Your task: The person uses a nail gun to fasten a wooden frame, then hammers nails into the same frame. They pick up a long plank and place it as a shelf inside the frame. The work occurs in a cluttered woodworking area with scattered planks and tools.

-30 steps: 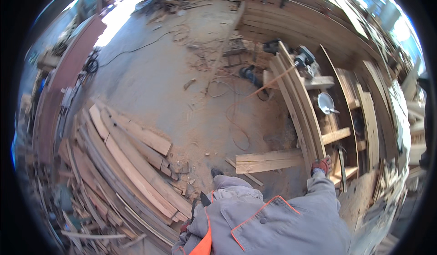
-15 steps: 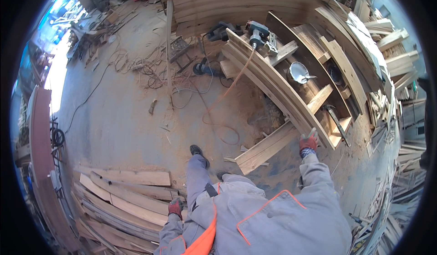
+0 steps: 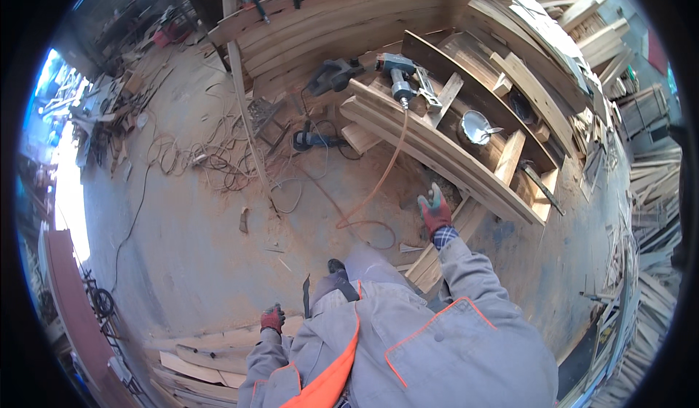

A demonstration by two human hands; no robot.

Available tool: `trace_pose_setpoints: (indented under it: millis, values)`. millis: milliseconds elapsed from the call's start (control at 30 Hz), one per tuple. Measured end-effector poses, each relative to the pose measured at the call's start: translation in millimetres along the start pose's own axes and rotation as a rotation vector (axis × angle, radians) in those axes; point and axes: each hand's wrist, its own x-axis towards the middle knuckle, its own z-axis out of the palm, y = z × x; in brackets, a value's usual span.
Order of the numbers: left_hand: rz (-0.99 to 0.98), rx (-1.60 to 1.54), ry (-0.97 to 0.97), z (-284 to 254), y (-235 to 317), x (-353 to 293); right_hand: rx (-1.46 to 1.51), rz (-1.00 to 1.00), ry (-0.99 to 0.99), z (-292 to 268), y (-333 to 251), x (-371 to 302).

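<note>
My right hand (image 3: 435, 213), in a red and grey glove, reaches forward with its fingers apart and nothing in them. It is nearest to the long boards (image 3: 459, 162) at the front side of a wooden frame (image 3: 513, 157), apart from them. On the frame lies a nail gun (image 3: 399, 80) with an orange air hose (image 3: 389, 166) trailing to the floor. A whitish bowl (image 3: 475, 126) with a handled tool in it and a hammer (image 3: 540, 187) also rest on the frame. My left hand (image 3: 272, 318), in a red glove, hangs low above planks with its fingers curled; no held thing shows.
Stacked planks (image 3: 193, 368) lie at lower left. Cables (image 3: 218, 153) tangle across the dusty floor near a blue power tool (image 3: 313, 140). An upright board (image 3: 247, 124) stands beyond. Scrap wood (image 3: 652, 226) piles up at right. A reddish beam (image 3: 73, 299) runs along the left.
My right hand has left the near end of the frame's board and moved left, its fingers now apart. My body has shifted forward, and the left hand has moved with it over the planks.
</note>
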Motion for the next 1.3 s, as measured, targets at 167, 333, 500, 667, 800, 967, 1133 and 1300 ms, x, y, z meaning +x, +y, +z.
trace_pose_setpoints:
  millis: [167,333,500,667,800,967,1133,1300]
  values:
    - [0.105,0.112,0.214,2,76,8,0.006,-0.151,0.075,17,-98,124]
    - [0.312,0.306,0.242,19,107,6,-0.237,-0.129,0.097,44,-167,253]
    - [0.666,1.446,0.197,16,113,-6,-0.576,0.078,-0.15,74,-194,338]
    - [0.453,1.269,0.257,11,124,-8,-0.681,0.163,-0.288,100,-189,386]
    - [0.855,1.593,0.322,24,170,-12,-0.621,0.222,-0.305,107,-185,420]
    - [0.305,0.675,0.334,71,260,-17,-0.506,0.16,-0.327,81,-198,430]
    - [0.239,0.638,0.167,91,334,22,-0.112,-0.084,-0.172,2,-212,335]
    - [0.159,0.793,0.026,106,411,120,0.043,-0.198,-0.114,-82,-213,174]
